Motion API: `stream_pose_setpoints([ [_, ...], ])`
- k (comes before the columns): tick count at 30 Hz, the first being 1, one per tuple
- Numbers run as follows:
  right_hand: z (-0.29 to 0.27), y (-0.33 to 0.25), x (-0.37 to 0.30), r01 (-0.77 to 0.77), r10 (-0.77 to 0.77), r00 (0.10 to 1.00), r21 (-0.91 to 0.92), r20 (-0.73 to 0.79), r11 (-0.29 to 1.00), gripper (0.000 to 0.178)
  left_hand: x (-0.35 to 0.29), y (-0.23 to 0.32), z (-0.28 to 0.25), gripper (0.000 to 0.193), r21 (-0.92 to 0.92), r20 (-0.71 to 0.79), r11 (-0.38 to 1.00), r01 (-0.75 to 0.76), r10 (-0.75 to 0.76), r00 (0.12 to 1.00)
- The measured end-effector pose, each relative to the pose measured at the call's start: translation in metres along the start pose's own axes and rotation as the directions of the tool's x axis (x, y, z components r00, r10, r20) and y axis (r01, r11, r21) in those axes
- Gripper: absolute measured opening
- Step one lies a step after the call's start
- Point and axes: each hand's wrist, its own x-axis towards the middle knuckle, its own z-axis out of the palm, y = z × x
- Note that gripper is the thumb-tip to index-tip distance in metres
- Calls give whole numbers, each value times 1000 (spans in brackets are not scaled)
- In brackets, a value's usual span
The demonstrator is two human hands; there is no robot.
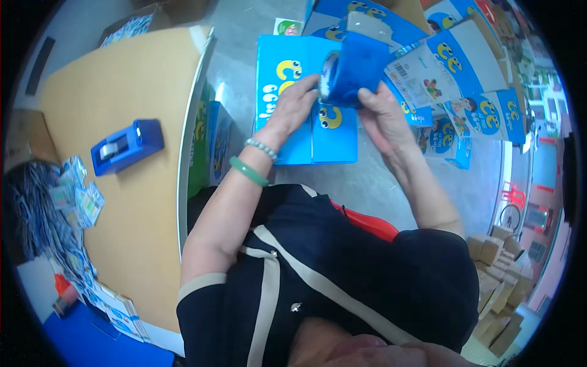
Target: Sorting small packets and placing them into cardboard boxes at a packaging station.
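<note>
In front of me I hold up a blue tape dispenser [361, 70], its round tape roll facing left and a pale, shiny strip at its top end. My right hand [388, 119] grips its lower right side, thumb on the near face. The fingers of my left hand [296, 107] close at the roll's left edge; their tips are partly hidden. Under both hands stands a closed blue carton [284, 137] with yellow cartoon print and a seam between its top flaps. A bead bracelet and a green bangle circle my left wrist.
To the left, a wooden table [140, 226] carries a second blue tape dispenser [128, 147] and a heap of small packets [52, 208]. Several blue cartons [471, 61] with raised flaps crowd the far right. Brown boxes [498, 275] are stacked at the lower right.
</note>
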Motion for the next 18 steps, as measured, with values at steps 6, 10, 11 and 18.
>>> stream_pose_setpoints([
  [6, -17, 24, 4, 0, -8, 999, 186, 43, 983, 58, -7, 8, 5, 37, 12, -45, 997, 81, -80, 996],
  [10, -25, 20, 5, -98, 111, 994, 345, -17, 934, 61, -7, 16, 0, 38, -23, -3, 994, 110, -111, 994],
  [11, -27, 20, 5, -130, 161, 986, 401, -45, 907, 61, -4, 11, -4, 39, -168, 35, 975, 147, -143, 989],
  [18, -33, 43, 6, -55, 55, 998, 325, 7, 944, 60, 1, -9, 0, 33, -165, -119, 985, 58, -78, 990],
])
